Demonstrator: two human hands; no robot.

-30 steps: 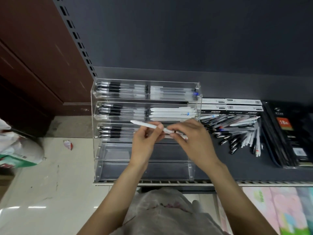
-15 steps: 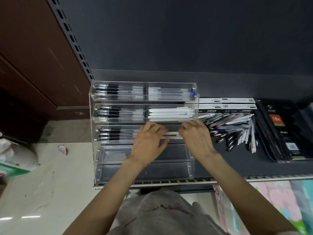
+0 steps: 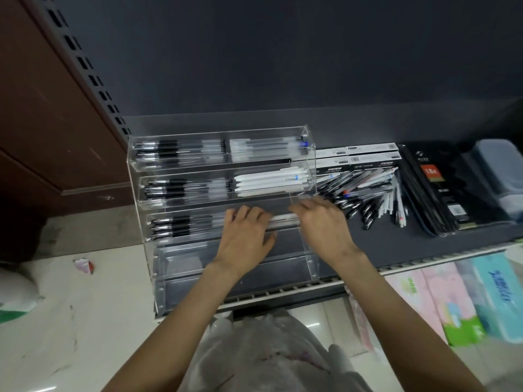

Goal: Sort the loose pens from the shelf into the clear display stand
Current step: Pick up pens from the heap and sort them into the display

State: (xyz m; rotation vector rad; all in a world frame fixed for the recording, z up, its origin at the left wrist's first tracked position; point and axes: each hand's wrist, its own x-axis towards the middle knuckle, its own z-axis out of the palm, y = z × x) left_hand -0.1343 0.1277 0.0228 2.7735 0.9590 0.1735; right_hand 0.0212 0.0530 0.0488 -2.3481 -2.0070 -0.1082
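A clear tiered display stand (image 3: 141,176) sits at the left end of the dark shelf. Its top two tiers hold black-grip pens on the left and white pens on the right; the third tier holds black-grip pens (image 3: 172,226) on the left. Both my hands are over the third tier's right half. A white pen (image 3: 283,217) lies across there, with the fingers of my left hand (image 3: 244,236) and my right hand (image 3: 322,224) on its two ends. A heap of loose pens (image 3: 368,199) lies on the shelf to the right of the stand.
The stand's two lowest tiers (image 3: 181,261) hold nothing. Flat white boxes (image 3: 368,154) lie behind the pen heap, and black notebook packs (image 3: 433,188) and a grey case (image 3: 498,176) stand further right. Coloured packs (image 3: 464,301) sit below the shelf edge (image 3: 424,261).
The white pen, held up in both hands a second ago, has come down into the third tier's right half. My hands have spread apart along it. The camera has tilted.
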